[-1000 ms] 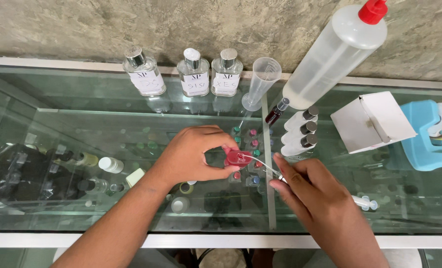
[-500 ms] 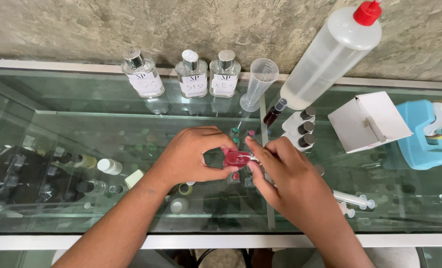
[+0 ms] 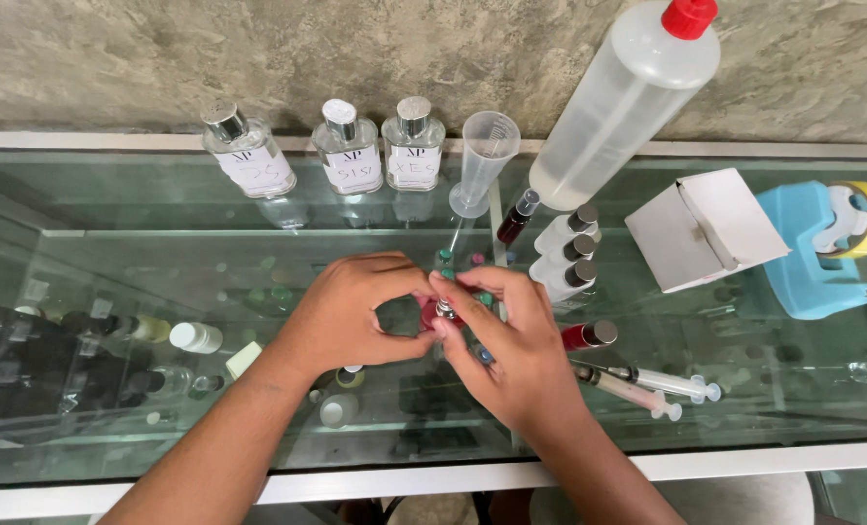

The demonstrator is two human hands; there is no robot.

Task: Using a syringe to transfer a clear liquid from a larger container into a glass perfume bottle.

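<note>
Glass counter (image 3: 161, 262), centre: left hand (image 3: 341, 316) pinching a small red vial (image 3: 428, 313), right hand (image 3: 511, 350), a second ago apart at four o'clock, now closed in with fingertips on the vial's silver top (image 3: 445, 309); two syringes (image 3: 647, 381) at three o'clock.

Bottles (image 3: 569, 255) crowd right; left glass (image 3: 161, 253) seemingly open.

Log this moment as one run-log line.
left hand: holds small red vial | right hand: fingers on vial's top | surface: glass counter | syringes: untouched
</note>
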